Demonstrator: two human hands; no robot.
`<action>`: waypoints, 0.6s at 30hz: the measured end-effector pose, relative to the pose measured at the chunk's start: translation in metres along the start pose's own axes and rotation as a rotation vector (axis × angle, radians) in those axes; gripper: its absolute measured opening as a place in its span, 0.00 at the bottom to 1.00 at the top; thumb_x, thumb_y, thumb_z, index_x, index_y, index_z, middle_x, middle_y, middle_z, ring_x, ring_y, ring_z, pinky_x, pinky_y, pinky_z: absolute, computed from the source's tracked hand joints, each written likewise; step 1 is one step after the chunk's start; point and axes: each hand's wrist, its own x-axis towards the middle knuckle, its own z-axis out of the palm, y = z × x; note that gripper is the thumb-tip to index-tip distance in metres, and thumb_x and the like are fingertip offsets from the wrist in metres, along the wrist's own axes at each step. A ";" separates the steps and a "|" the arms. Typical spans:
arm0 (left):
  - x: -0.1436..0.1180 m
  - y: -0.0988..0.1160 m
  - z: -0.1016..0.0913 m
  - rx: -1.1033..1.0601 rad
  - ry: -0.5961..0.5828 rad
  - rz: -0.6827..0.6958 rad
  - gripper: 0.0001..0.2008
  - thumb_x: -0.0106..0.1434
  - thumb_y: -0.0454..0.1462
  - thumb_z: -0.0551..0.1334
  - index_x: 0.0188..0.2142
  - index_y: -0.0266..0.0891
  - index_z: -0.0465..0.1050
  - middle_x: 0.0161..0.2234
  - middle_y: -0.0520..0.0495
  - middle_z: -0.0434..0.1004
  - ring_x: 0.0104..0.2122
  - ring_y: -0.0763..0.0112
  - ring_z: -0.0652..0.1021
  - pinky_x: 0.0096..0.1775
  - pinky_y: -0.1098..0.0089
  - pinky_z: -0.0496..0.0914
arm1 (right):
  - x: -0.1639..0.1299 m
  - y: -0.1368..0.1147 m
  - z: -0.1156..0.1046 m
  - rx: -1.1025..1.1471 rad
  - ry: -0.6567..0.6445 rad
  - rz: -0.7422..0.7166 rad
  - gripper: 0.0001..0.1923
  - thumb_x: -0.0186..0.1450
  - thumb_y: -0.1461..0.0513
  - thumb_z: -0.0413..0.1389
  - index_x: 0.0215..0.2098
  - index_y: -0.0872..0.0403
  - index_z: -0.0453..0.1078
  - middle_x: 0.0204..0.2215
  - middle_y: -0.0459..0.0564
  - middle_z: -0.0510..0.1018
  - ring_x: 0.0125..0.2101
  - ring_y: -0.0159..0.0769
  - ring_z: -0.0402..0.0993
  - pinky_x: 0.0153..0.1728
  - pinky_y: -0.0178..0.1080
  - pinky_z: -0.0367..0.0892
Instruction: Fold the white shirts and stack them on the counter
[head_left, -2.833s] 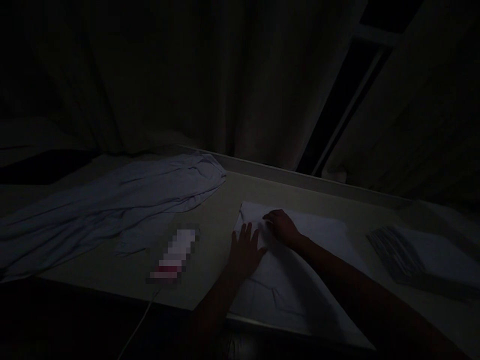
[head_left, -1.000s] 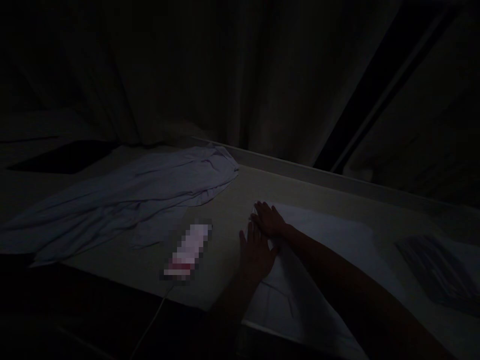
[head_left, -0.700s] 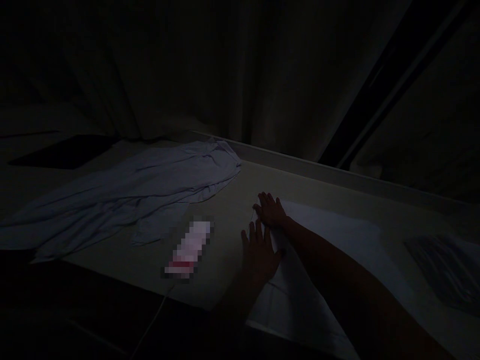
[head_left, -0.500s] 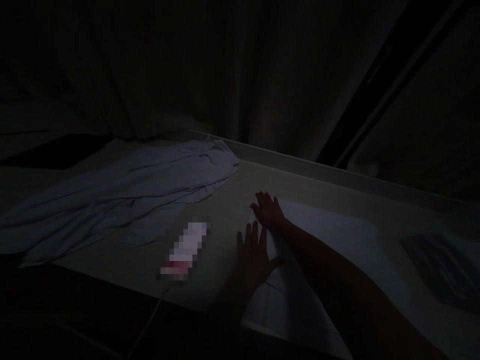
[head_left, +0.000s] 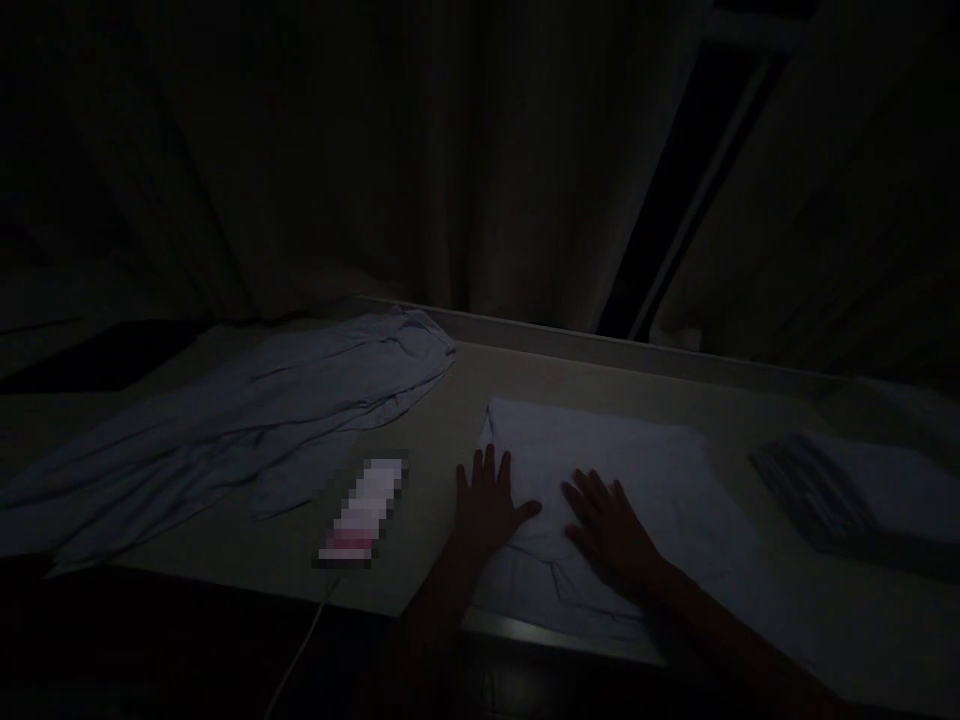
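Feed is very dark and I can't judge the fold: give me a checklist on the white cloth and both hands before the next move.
1. Left hand flat on the left edge of the folded white cloth: ok.
2. Right hand flat on its middle: ok.
3. Cloth fully on the pale table: not ok, near edge overhangs.
4. Cloth free of creases: cannot tell.
5. Crumpled bluish garment lies apart: ok.

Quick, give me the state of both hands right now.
Left hand: open, flat, fingers spread, on the left edge of the folded white cloth.
Right hand: open, flat on the same cloth, holding nothing.
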 end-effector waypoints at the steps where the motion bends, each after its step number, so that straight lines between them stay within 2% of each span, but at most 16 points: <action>1: -0.001 0.001 -0.002 0.006 -0.002 -0.001 0.48 0.57 0.66 0.46 0.68 0.39 0.44 0.69 0.37 0.38 0.67 0.45 0.41 0.61 0.41 0.41 | -0.029 0.016 0.002 0.016 0.022 0.064 0.31 0.67 0.46 0.47 0.67 0.36 0.47 0.67 0.44 0.47 0.67 0.48 0.39 0.63 0.61 0.40; 3: -0.005 0.004 -0.007 0.021 0.015 -0.001 0.48 0.57 0.66 0.44 0.68 0.39 0.45 0.69 0.36 0.39 0.67 0.45 0.42 0.61 0.41 0.41 | -0.085 0.049 0.009 0.049 0.113 0.211 0.31 0.64 0.46 0.50 0.65 0.30 0.49 0.66 0.41 0.51 0.66 0.50 0.43 0.62 0.64 0.43; 5: -0.009 0.006 -0.012 0.041 0.052 -0.006 0.45 0.60 0.64 0.42 0.67 0.39 0.46 0.68 0.36 0.41 0.67 0.46 0.44 0.61 0.42 0.41 | -0.133 0.080 0.016 0.072 0.204 0.291 0.33 0.64 0.47 0.51 0.65 0.29 0.47 0.66 0.40 0.52 0.65 0.51 0.45 0.61 0.67 0.45; 8: -0.013 0.010 -0.016 0.076 0.103 -0.007 0.40 0.64 0.60 0.41 0.67 0.38 0.48 0.68 0.35 0.44 0.67 0.49 0.48 0.62 0.45 0.44 | -0.177 0.107 0.026 0.087 0.287 0.323 0.33 0.63 0.48 0.52 0.65 0.29 0.48 0.65 0.41 0.54 0.64 0.50 0.48 0.60 0.66 0.48; 10: -0.014 0.012 -0.019 0.103 0.114 -0.005 0.38 0.65 0.58 0.40 0.67 0.37 0.49 0.68 0.35 0.46 0.66 0.51 0.50 0.62 0.47 0.45 | -0.186 0.109 0.028 0.096 0.316 0.330 0.32 0.62 0.48 0.52 0.64 0.29 0.52 0.64 0.42 0.56 0.64 0.50 0.50 0.60 0.66 0.48; 15: -0.015 0.014 -0.021 0.212 0.110 0.009 0.35 0.68 0.53 0.41 0.66 0.34 0.51 0.67 0.34 0.49 0.65 0.52 0.55 0.61 0.49 0.50 | -0.178 0.093 0.020 0.130 0.404 0.371 0.29 0.64 0.49 0.51 0.63 0.35 0.57 0.64 0.44 0.57 0.64 0.47 0.50 0.62 0.62 0.48; 18: -0.018 0.009 -0.019 0.302 0.067 0.075 0.28 0.68 0.46 0.45 0.64 0.41 0.56 0.66 0.39 0.51 0.65 0.53 0.55 0.61 0.49 0.52 | -0.177 0.095 0.011 0.259 0.553 0.463 0.25 0.64 0.49 0.49 0.59 0.40 0.64 0.61 0.48 0.64 0.62 0.45 0.58 0.61 0.55 0.56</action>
